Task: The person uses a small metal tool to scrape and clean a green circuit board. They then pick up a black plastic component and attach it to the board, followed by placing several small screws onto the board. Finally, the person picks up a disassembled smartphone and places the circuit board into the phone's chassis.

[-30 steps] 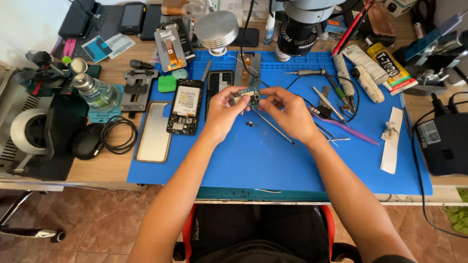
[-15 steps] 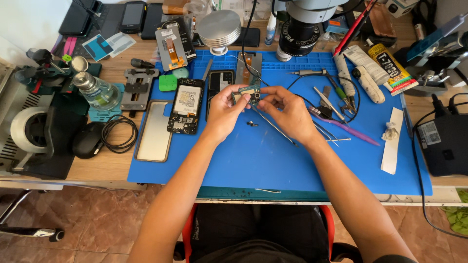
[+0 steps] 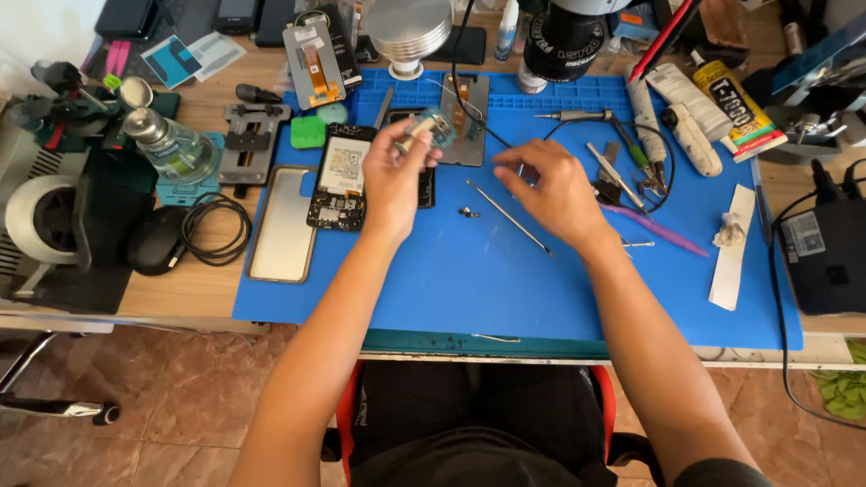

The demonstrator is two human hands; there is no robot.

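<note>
Blue repair mat (image 3: 505, 298) on your cluttered bench: your left hand (image 3: 392, 176) pinches a small greenish component (image 3: 431, 128) above the opened phone (image 3: 341, 176), right hand (image 3: 552, 188) loosely curled and empty near the thin metal probe (image 3: 508, 216); phone open, reassembly seemingly pending.

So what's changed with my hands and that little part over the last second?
The hands have come apart. The left hand alone now holds the small part and has carried it a little to the left. The right hand has let go and shifted right, hovering open over the blue mat near the thin metal tool. The opened phone and the other tools lie where they were.
</note>
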